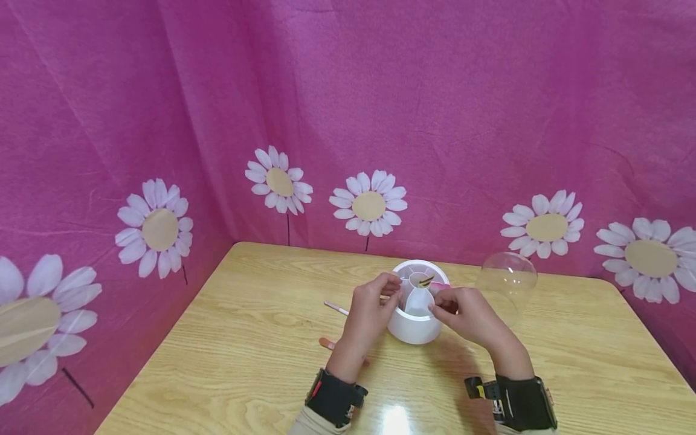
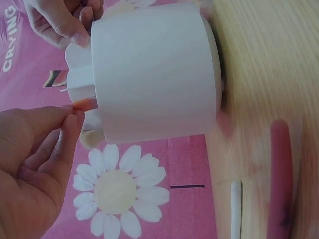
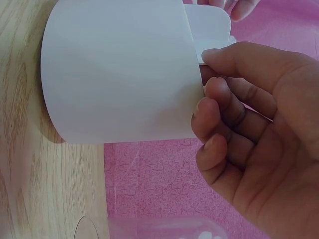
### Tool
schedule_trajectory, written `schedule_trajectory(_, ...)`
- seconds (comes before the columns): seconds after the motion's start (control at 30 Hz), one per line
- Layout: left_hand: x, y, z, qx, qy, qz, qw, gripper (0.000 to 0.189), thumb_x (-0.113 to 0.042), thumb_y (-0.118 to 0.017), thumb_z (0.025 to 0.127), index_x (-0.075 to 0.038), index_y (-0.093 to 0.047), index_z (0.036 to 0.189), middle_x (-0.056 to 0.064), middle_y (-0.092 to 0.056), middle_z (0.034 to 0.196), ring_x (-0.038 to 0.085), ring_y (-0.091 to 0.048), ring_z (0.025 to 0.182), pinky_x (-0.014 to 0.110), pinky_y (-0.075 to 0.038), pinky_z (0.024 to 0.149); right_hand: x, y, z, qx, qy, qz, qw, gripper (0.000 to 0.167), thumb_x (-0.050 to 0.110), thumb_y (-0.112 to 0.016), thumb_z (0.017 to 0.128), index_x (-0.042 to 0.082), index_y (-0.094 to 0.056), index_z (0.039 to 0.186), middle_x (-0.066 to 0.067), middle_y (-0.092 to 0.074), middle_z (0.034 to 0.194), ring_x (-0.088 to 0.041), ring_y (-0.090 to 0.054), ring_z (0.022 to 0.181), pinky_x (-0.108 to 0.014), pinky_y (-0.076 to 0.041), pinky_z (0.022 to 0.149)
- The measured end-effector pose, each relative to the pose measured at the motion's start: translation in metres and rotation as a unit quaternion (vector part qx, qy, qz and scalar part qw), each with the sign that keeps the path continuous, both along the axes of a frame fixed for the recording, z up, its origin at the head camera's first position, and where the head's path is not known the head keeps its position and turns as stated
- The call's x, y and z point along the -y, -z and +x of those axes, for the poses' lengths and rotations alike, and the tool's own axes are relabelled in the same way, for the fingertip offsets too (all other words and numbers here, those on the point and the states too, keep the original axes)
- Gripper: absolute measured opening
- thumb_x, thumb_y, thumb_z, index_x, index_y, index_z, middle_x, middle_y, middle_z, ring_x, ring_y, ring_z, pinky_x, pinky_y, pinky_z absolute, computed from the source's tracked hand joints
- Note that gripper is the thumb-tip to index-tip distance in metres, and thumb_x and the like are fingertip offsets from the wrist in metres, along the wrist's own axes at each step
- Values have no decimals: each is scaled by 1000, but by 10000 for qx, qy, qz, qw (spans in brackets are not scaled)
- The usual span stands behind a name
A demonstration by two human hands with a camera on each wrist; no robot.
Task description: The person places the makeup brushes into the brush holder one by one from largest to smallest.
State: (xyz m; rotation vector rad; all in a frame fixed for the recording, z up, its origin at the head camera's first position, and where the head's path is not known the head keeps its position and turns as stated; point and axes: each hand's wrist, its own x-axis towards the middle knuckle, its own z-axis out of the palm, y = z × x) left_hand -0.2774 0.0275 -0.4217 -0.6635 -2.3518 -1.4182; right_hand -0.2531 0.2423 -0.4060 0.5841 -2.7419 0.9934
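A round white divided organizer (image 1: 415, 329) stands on the table between both hands. My left hand (image 1: 375, 299) is at its left rim, and in the left wrist view thumb and forefinger pinch a slim orange-ended stick (image 2: 85, 104) whose other end is hidden inside. On the right rim, my right hand (image 1: 462, 308) holds the organizer with thumb and curled fingers; its thumb lies on a white divider (image 3: 212, 42) in the right wrist view. A gold-and-black piece (image 1: 426, 281) sticks up from the middle compartment. Something pink (image 1: 437, 286) shows at the rim beside the right hand.
A clear dome cover (image 1: 508, 281) stands on the wooden table (image 1: 261, 290), right of the organizer. Left of it lie a slim pale stick (image 1: 336, 308) and an orange-ended stick (image 1: 327, 343), partly behind the left forearm. Pink flowered cloth (image 1: 435, 121) hangs behind the table.
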Motion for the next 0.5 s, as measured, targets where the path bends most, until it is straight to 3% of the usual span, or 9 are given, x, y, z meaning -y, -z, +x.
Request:
schedule_trajectory(0.17,3,-2,0,71,-84,-45,9999,16,-7,-71,95,-5,-71,111,7,-76,100,13,-72,93,16,-56,75,0,0,0,4,-3,-2,10000,20,3,-74,89,13,-66,74,6,-54,67,-10,-48,65,-24,-43,58)
schedule_trajectory(0.5,28,-6,-11,-210,-503,-182,9983,14,-6,-63,97,-4,-73,106,6,-75,92,15,-71,84,20,-58,71,-1,0,0,3,-26,-12,10000,19,4,-75,89,13,-67,75,6,-54,68,-11,-48,66,-24,-43,59)
